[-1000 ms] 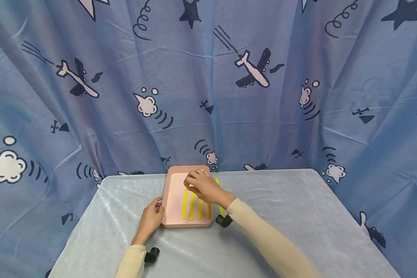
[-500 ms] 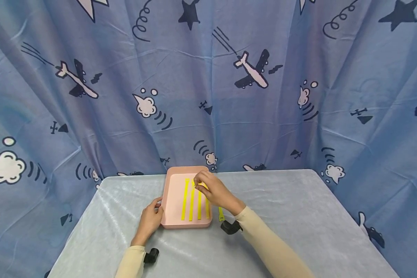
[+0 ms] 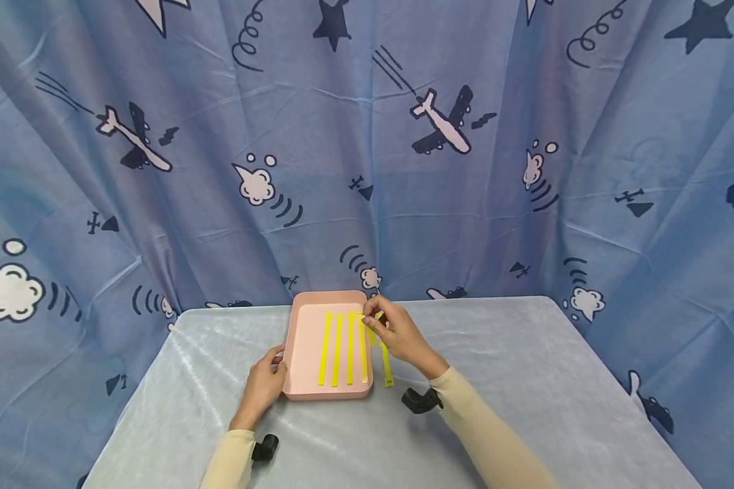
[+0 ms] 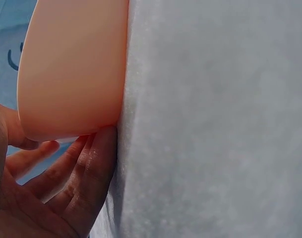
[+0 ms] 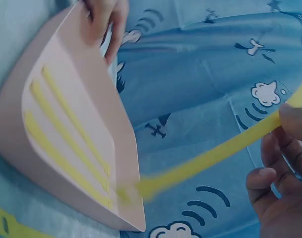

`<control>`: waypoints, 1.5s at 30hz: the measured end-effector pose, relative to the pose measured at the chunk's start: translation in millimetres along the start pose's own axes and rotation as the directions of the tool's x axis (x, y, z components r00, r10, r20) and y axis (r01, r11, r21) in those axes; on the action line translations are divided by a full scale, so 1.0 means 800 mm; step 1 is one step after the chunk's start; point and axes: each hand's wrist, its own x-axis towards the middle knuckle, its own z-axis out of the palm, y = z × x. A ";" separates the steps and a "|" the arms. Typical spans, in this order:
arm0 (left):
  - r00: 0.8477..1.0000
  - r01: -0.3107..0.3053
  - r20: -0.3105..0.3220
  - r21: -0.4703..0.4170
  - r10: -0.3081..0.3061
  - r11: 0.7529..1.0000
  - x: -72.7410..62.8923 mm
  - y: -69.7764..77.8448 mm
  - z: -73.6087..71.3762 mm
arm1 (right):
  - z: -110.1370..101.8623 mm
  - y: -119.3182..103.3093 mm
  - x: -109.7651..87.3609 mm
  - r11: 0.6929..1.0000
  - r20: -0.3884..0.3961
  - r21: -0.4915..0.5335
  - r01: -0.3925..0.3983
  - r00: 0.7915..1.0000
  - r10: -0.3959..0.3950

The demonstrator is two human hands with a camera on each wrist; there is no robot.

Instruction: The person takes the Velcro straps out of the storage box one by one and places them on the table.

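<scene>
In the head view a pink rectangular tray (image 3: 327, 395) lies on the cloth-covered table, with several yellow strips (image 3: 325, 353) in a row inside. My left hand (image 3: 263, 388) holds the tray by its left side; in the left wrist view its thumb sits near the rim and its fingers (image 4: 103, 153) are against the wall. Over the tray's right edge, my right hand (image 3: 402, 338) pinches one long yellow strip (image 5: 210, 157) between thumb and fingers. Its far end overlaps the tray's end wall in the right wrist view and is blurred.
Another yellow strip (image 3: 387, 367) with a slotted end lies on the table (image 3: 501, 401) just right of the tray. A blue patterned curtain (image 3: 465, 224) hangs behind the table. Dark camera mounts (image 3: 421, 401) are worn at both wrists.
My right hand has moved right, from over the tray's middle to its right edge, uncovering the upper ends of the strips inside. The left hand and the tray stay in place.
</scene>
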 end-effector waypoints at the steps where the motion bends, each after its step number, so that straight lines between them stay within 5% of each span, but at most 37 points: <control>1: 1.000 -0.004 0.002 0.001 0.004 1.000 0.000 0.000 0.000 | -0.002 0.000 -0.001 0.999 -0.012 0.037 -0.030 0.999 0.030; 7: 1.000 -0.008 0.010 0.003 0.007 1.000 -0.001 -0.002 0.001 | -0.008 0.004 -0.010 0.967 -0.051 0.198 -0.160 0.984 0.173; 20: 1.000 -0.028 0.000 -0.011 0.028 1.000 0.001 0.000 -0.003 | -0.012 0.025 -0.026 0.902 -0.052 0.330 -0.278 0.949 0.312; 25: 1.000 -0.024 -0.001 -0.014 0.024 1.000 0.001 -0.001 -0.003 | -0.009 0.038 -0.034 0.850 -0.040 0.408 -0.333 0.924 0.381; 34: 1.000 -0.028 0.010 -0.025 0.029 0.999 0.001 0.000 -0.003 | -0.013 0.065 -0.045 0.762 -0.049 0.459 -0.457 0.844 0.535; 41: 1.000 -0.020 0.010 -0.013 0.020 1.000 0.000 0.000 -0.002 | -0.013 0.088 -0.049 0.681 -0.052 0.441 -0.585 0.741 0.669; 45: 1.000 -0.023 0.007 -0.009 0.023 1.000 0.000 0.000 -0.002 | -0.011 0.099 -0.049 0.659 -0.034 0.404 -0.635 0.709 0.705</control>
